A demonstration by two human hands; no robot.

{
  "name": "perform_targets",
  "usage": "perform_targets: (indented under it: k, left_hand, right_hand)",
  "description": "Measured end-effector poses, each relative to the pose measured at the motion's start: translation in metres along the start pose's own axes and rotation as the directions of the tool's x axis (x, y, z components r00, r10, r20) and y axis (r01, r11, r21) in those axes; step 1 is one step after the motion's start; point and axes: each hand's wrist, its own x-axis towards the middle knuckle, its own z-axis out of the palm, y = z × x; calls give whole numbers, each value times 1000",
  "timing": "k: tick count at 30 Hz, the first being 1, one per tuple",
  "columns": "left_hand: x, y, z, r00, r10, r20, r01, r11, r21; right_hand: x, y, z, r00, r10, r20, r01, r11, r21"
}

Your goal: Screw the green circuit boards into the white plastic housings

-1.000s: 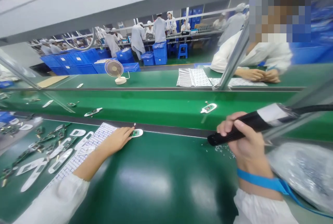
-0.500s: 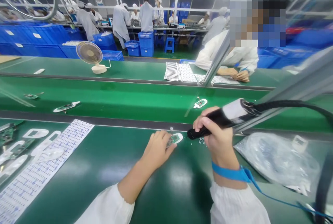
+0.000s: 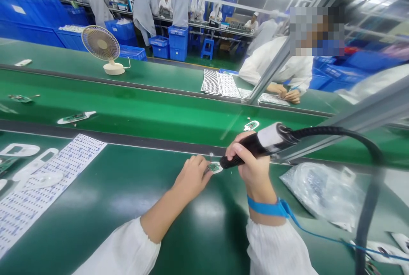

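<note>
Head view: the person's left hand (image 3: 191,178) sits on the green belt, fingers pressed together, their tips at the edge of a small green circuit board (image 3: 213,167) lying on a white plastic piece (image 3: 219,169). Whether they pinch it or only pin it down, cannot tell. The right hand (image 3: 252,160) wraps a black corded electric screwdriver (image 3: 249,147) in a pen-like grip, thumb and fingers closed around the barrel, its tip just beside the board; contact cannot be told from here. A blue wrist strap (image 3: 265,208) circles the right wrist, its lead (image 3: 315,236) trailing right.

Handling judgement: both hands braced close together suit fine work; a steady hold on the board and a tip kept square to it would limit slipping.

Around: a printed label sheet (image 3: 41,185) and white pieces (image 3: 19,150) lie left, a clear plastic bag (image 3: 319,192) right. Across the next belt, a co-worker's hands (image 3: 284,94) work beside similar sheets (image 3: 220,84).
</note>
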Motion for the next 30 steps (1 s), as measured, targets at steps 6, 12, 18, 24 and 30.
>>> perform_targets:
  k: [6, 12, 18, 24, 30]
  left_hand:
    - [0, 1, 1, 1000, -4, -4, 4, 1000, 4]
    - [0, 0, 3, 1000, 7, -5, -7, 1000, 19]
    - [0, 2, 3, 1000, -7, 12, 7, 1000, 20]
    - [0, 2, 3, 1000, -7, 18, 7, 1000, 23]
    - [0, 3, 1, 999, -17, 34, 16, 999, 33]
  right_hand:
    - [0, 3, 1, 1000, -1, 8, 1, 1000, 14]
    - [1, 5, 2, 1000, 15, 22, -15, 1000, -23]
    - [5, 8, -1, 995, 61, 78, -56, 996, -70]
    - [7, 7, 0, 990, 109, 90, -99, 989, -112]
    - [6, 4, 1, 990, 116, 80, -107, 988, -111]
